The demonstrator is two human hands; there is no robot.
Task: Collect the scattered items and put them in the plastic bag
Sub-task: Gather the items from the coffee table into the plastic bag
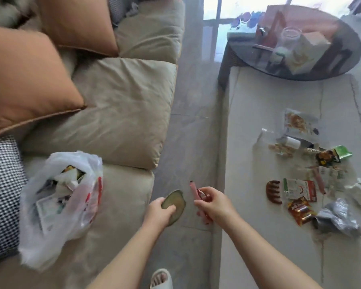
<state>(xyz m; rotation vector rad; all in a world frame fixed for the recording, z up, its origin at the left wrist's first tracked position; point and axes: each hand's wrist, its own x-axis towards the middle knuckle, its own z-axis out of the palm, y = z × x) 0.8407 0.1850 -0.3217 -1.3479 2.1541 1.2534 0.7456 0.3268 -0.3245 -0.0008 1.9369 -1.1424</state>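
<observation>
A white plastic bag (58,207) lies open on the sofa seat at the left, with several packets inside. My left hand (157,212) grips a flat oval greenish pouch (176,202) over the floor gap beside the sofa. My right hand (214,205) holds a thin pink sausage stick (195,191) just to the right of it. On the pale low table at the right lie scattered snack packets (300,189), a brown hair claw (273,191), a silver wrapper (338,217) and a red packet (300,210).
The beige sofa (121,113) carries orange cushions (27,80) and a checked cushion (2,190). A round dark glass table (300,42) with a jar and boxes stands at the back right. My slippered foot (162,279) stands on the grey floor between sofa and table.
</observation>
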